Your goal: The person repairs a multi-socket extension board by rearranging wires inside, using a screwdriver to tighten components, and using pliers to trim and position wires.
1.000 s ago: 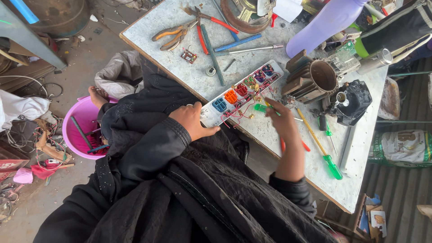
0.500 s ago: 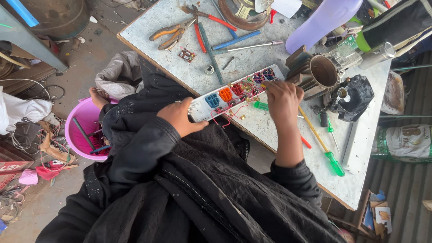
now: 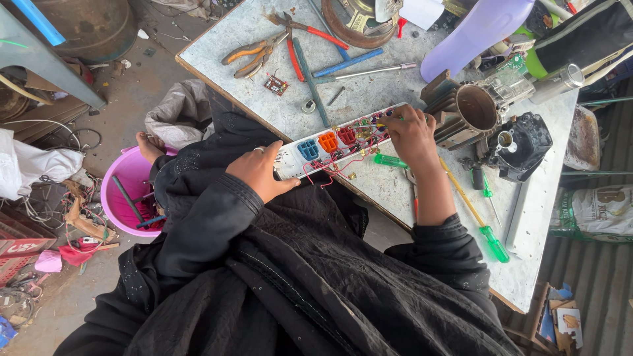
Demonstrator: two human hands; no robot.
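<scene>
On the far left, beside the seated person in black sleeves, a pink plastic tub (image 3: 125, 191) rests on the ground with a few dark tools inside. Next comes the pale, speckled worktop (image 3: 264, 92), where orange-handled pliers (image 3: 247, 55) and a small red circuit board (image 3: 276, 84) lie well apart from the work. The left hand (image 3: 260, 173) is clenched around the near end of an opened power strip (image 3: 330, 146), its thumb on top, steadying it at the worktop's front edge. The strip lies diagonally, its blue, orange and red socket inserts exposed, with thin red wires (image 3: 330, 173) trailing loose over its side. The right hand (image 3: 412, 134) is curled over the strip's far end, fingertips pinched down among the parts; whether it grips something small there cannot be told. Just beside it lies a green-handled screwdriver (image 3: 392, 161), and further right a dark metal cylinder (image 3: 471, 113) and a second, longer green screwdriver (image 3: 484, 224). Risks appear to be these: the strip overhangs the edge, so a slackened grip could tip it off, and tugging the loose wires might pull a connection free.
</scene>
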